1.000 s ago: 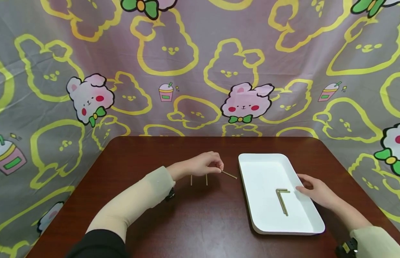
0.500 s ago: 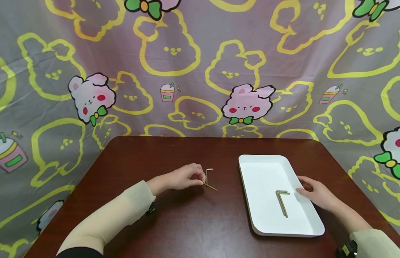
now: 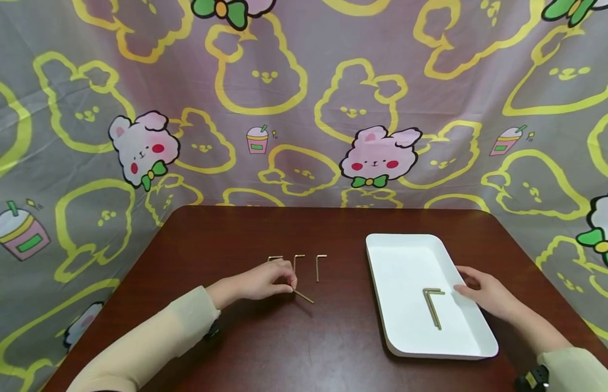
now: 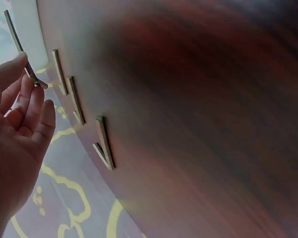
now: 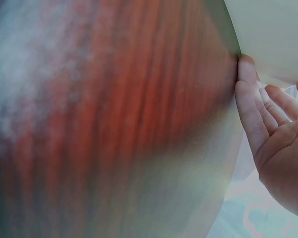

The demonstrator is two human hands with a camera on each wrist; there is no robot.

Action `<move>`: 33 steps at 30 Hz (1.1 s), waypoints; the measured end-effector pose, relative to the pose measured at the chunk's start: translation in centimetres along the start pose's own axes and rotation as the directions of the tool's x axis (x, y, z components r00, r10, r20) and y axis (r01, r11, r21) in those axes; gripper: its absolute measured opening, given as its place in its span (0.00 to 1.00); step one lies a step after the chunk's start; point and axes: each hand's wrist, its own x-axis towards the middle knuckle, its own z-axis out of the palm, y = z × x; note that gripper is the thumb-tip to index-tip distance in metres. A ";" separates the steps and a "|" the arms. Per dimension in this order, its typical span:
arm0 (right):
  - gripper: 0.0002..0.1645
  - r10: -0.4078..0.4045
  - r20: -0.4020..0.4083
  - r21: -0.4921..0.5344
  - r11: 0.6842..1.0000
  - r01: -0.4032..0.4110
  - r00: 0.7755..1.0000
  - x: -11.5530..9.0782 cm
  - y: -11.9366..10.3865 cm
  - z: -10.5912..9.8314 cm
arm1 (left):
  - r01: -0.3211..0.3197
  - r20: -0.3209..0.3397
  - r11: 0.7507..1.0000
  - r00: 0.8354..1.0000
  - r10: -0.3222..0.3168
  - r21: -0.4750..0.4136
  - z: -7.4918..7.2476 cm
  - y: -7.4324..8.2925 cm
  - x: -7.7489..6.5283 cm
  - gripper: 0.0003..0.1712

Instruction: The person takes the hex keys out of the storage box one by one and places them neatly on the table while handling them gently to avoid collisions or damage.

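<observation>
My left hand (image 3: 266, 279) pinches a brass-coloured hex key (image 3: 304, 296) between thumb and fingertips, its long arm slanting down to the right over the table. In the left wrist view the held hex key (image 4: 15, 34) shows its short bent end below the fingers. Just beyond that hand, three similar keys lie in a row: a right one (image 3: 317, 269), a middle one (image 3: 295, 262) and a left one (image 3: 275, 257) partly hidden by the hand. My right hand (image 3: 487, 291) grips the right rim of a white tray (image 3: 411, 332), thumb over the edge, fingers along the outer wall (image 5: 277, 39).
Two more hex keys (image 3: 433, 310) lie nested side by side in the tray. Everything rests on a dark brown wooden table (image 3: 333, 337). A cartoon-patterned cloth (image 3: 304, 125) hangs behind the table.
My left hand has moved left and nearer with the hex key, away from the tray, uncovering keys on the table. The right hand stays at the tray's rim.
</observation>
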 end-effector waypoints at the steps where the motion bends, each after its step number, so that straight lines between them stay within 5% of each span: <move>1: 0.36 0.001 0.001 0.001 1.000 -0.001 1.000 0.0 0.0 0.0 | -0.001 0.000 1.000 1.000 0.001 -0.004 0.0 0.0 -0.2 0.03; 12: 0.36 0.014 0.011 0.005 1.000 -0.014 1.000 -0.1 -0.1 -0.2 | 0.005 0.029 1.000 1.000 -0.005 -0.002 1.1 -0.8 -2.3 0.02; 25: 0.36 0.016 0.005 -0.003 1.000 -0.016 1.000 0.0 -0.1 -0.2 | 0.010 0.023 0.999 1.000 -0.011 0.049 1.2 -1.6 -2.9 0.03; 33: 0.36 0.011 0.004 0.002 1.000 -0.011 1.000 -0.1 -0.1 -0.1 | 0.102 -0.083 0.991 0.991 -0.109 -0.083 1.0 -2.0 -2.4 0.05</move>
